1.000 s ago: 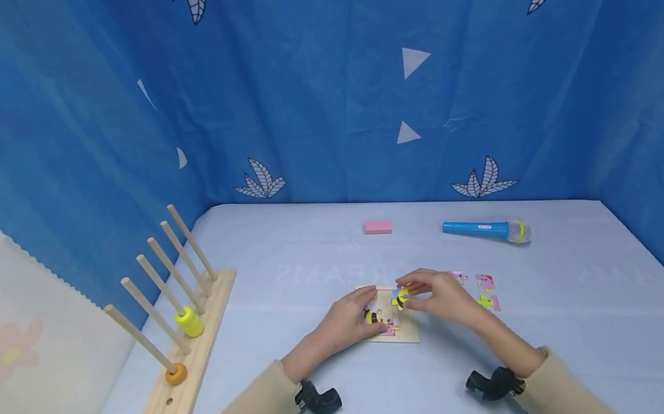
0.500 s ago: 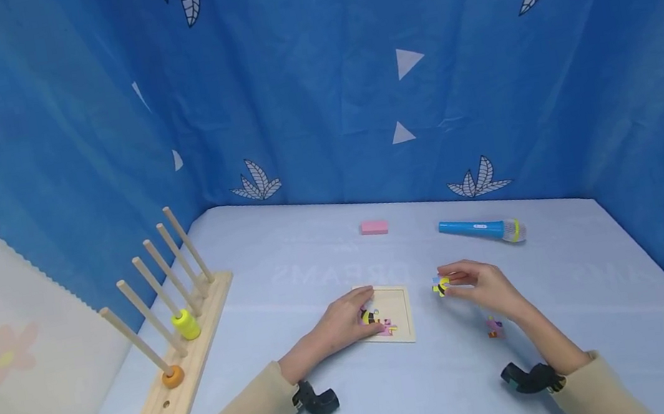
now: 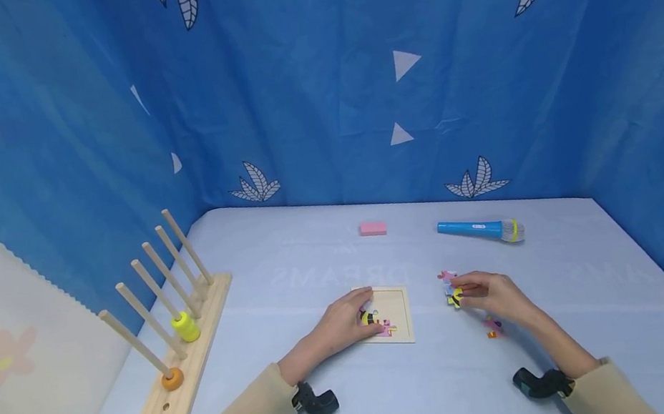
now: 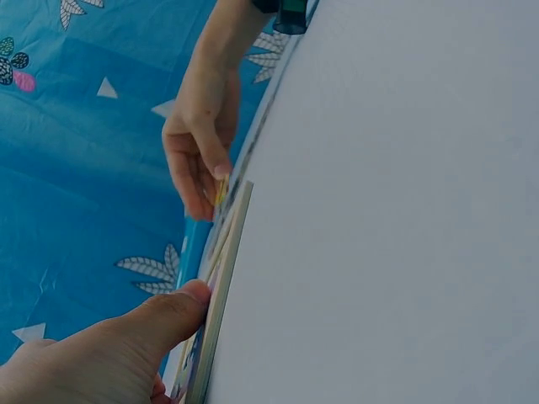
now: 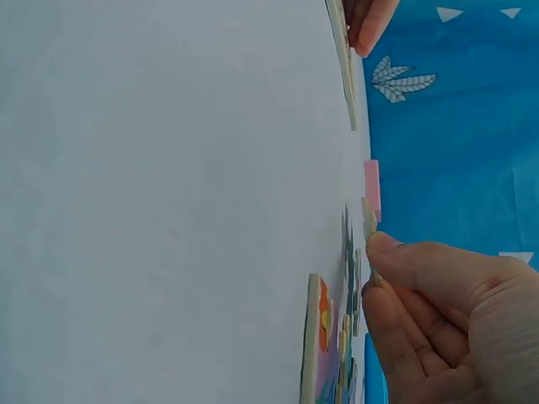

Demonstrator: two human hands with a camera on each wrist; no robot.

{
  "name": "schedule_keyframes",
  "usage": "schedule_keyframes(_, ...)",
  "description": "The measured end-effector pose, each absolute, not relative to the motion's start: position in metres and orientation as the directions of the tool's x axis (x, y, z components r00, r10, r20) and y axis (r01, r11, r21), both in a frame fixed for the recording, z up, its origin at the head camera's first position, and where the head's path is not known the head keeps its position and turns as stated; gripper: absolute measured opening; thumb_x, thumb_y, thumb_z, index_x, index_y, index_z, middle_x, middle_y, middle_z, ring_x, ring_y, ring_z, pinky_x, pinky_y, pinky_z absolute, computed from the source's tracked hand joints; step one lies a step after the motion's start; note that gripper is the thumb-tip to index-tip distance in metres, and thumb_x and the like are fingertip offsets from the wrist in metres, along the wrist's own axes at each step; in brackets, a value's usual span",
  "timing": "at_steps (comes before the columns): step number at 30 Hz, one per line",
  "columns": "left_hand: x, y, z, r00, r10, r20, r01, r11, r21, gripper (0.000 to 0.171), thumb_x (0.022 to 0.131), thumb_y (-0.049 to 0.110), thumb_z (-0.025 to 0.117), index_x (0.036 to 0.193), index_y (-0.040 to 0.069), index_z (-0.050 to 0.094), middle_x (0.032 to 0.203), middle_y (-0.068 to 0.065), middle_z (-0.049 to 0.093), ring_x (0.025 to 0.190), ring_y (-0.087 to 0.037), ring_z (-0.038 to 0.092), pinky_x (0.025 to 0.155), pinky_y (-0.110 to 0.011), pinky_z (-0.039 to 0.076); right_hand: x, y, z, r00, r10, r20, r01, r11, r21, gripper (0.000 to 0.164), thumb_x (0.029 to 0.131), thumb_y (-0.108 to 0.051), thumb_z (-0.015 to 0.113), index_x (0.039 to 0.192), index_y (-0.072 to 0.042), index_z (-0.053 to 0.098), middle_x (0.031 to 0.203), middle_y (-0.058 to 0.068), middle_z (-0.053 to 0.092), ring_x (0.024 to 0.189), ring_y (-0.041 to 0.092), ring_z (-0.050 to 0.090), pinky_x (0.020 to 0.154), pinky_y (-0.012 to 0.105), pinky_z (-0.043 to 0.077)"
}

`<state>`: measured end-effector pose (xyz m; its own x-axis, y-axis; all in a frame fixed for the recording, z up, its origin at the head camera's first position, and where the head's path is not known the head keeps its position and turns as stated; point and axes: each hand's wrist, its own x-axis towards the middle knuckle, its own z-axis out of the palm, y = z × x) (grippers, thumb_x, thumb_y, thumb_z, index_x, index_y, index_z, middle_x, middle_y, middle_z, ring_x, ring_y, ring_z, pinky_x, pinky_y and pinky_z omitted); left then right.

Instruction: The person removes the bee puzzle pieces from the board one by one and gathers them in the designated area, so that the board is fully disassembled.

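Note:
My left hand (image 3: 342,322) holds the left side of a shallow wooden puzzle tray (image 3: 397,307), its thumb over some fitted pink, yellow and black puzzle pieces (image 3: 385,329). Part of those pieces is hidden under the hand. To the right of the tray, my right hand (image 3: 497,295) pinches a yellow and black jigsaw piece (image 3: 454,298) between thumb and fingers. In the right wrist view this piece (image 5: 370,217) is seen edge-on, tilted up. A pink piece (image 3: 446,275) shows just beyond it, and another loose piece (image 3: 494,327) lies below the right hand.
On the left stands a wooden peg board (image 3: 207,321) with yellow rings (image 3: 185,327) and an orange ring (image 3: 172,379). Toward the back lie a pink block (image 3: 372,229) and a blue toy microphone (image 3: 472,228). A blue curtain (image 3: 314,94) hangs behind the table.
The right hand has carried the yellow and black jigsaw piece from over the tray to the right, then slightly lower beside the loose pieces. The left hand has stayed at the tray.

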<state>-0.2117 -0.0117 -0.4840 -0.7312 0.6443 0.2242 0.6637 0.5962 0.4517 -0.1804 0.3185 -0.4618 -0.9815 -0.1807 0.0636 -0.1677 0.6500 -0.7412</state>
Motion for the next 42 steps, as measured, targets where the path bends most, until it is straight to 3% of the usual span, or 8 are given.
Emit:
schedule_keyframes(14,-0.211,-0.012,-0.487,-0.720,0.649,0.246,0.679,0.584,0.445,0.071,0.081,0.041,0.072,0.133,-0.002,0.050,0.137,-0.013,0.049,0.128,-0.025,0.043,0.105,-0.033,0.035,-0.180,0.322,-0.470,-0.967,-0.210,0.141,-0.252,0.750,-0.612,0.032,0.080,-0.006,0.074,0.112,-0.006,0.068,0.111,0.009,0.065,0.101,0.028,0.062,0.084,0.037,0.052)
schedule_keyframes(23,-0.210,-0.012,-0.490,-0.711,0.654,0.258,0.685,0.563,0.463,0.067,0.084,0.040,0.071,0.132,-0.002,0.051,0.135,-0.012,0.050,0.127,-0.026,0.043,0.106,-0.034,0.034,-0.184,0.317,-0.451,-0.969,-0.213,0.122,-0.242,0.734,-0.635,0.032,0.083,-0.009,0.073,0.113,-0.003,0.067,0.111,0.012,0.065,0.103,0.030,0.061,0.085,0.042,0.052)
schedule_keyframes(31,-0.208,-0.020,-0.484,-0.727,0.638,0.255,0.657,0.538,0.528,0.060,0.086,0.037,0.068,0.132,0.001,0.053,0.134,-0.010,0.052,0.127,-0.025,0.043,0.105,-0.038,0.034,-0.188,0.277,-0.437,-0.956,-0.282,0.085,-0.258,0.665,-0.701,0.031,0.083,-0.011,0.073,0.112,-0.002,0.066,0.107,0.010,0.066,0.099,0.027,0.062,0.085,0.042,0.052)
schedule_keyframes(37,-0.211,-0.029,-0.486,-0.712,0.653,0.258,0.662,0.502,0.556,0.054,0.089,0.033,0.065,0.134,0.005,0.052,0.135,-0.008,0.051,0.128,-0.025,0.043,0.105,-0.041,0.034,-0.181,0.235,-0.445,-0.893,-0.437,0.107,-0.369,0.577,-0.728,0.031,0.083,-0.016,0.074,0.109,0.000,0.067,0.103,0.008,0.067,0.093,0.022,0.063,0.084,0.036,0.052)
schedule_keyframes(42,-0.213,-0.032,-0.485,-0.702,0.661,0.266,0.674,0.494,0.550,0.053,0.088,0.029,0.067,0.132,0.004,0.053,0.133,-0.011,0.051,0.127,-0.027,0.043,0.105,-0.042,0.034,-0.177,0.211,-0.450,-0.863,-0.490,0.126,-0.416,0.545,-0.728,0.025,0.083,-0.013,0.073,0.106,-0.002,0.068,0.100,0.005,0.068,0.088,0.018,0.063,0.081,0.031,0.053)
